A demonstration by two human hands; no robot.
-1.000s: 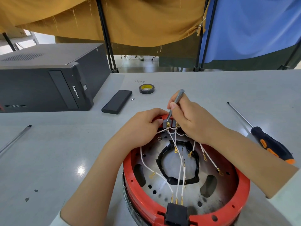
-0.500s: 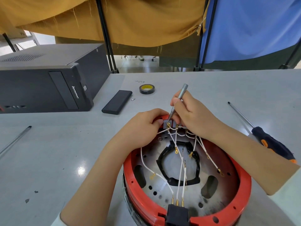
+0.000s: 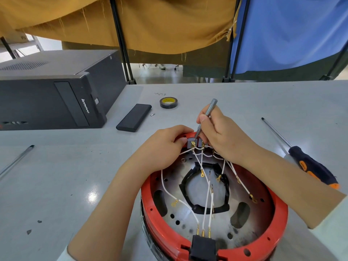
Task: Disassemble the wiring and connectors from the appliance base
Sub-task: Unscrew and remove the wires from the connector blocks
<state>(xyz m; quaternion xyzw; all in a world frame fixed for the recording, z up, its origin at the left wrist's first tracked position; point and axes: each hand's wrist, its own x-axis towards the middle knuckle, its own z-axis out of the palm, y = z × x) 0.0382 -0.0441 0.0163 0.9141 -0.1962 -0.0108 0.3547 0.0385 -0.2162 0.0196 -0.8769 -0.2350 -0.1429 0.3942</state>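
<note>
A round red-rimmed appliance base point(image 3: 278, 219) lies upturned on the table, its metal plate crossed by white wires point(image 3: 207, 200) with gold terminals. A grey terminal block point(image 3: 191, 143) sits at the far rim. My left hand point(image 3: 162, 147) grips the rim and block from the left. My right hand point(image 3: 220, 134) holds a thin grey screwdriver point(image 3: 209, 112) like a pen, its tip on the block's brass terminals. A black plug connector point(image 3: 202, 245) sits at the near rim with three wires in it.
An orange-and-black screwdriver point(image 3: 310, 166) lies right of the base. A roll of black tape point(image 3: 168, 102), a black flat case point(image 3: 134, 117) and a small screw bit point(image 3: 152, 115) lie beyond my hands. A black computer tower point(image 3: 56, 91) stands at the left; a thin rod point(image 3: 17, 159) lies nearby.
My right hand has drawn slightly back and up with the grey screwdriver, tilting its shaft more to the right. My left hand stays on the block.
</note>
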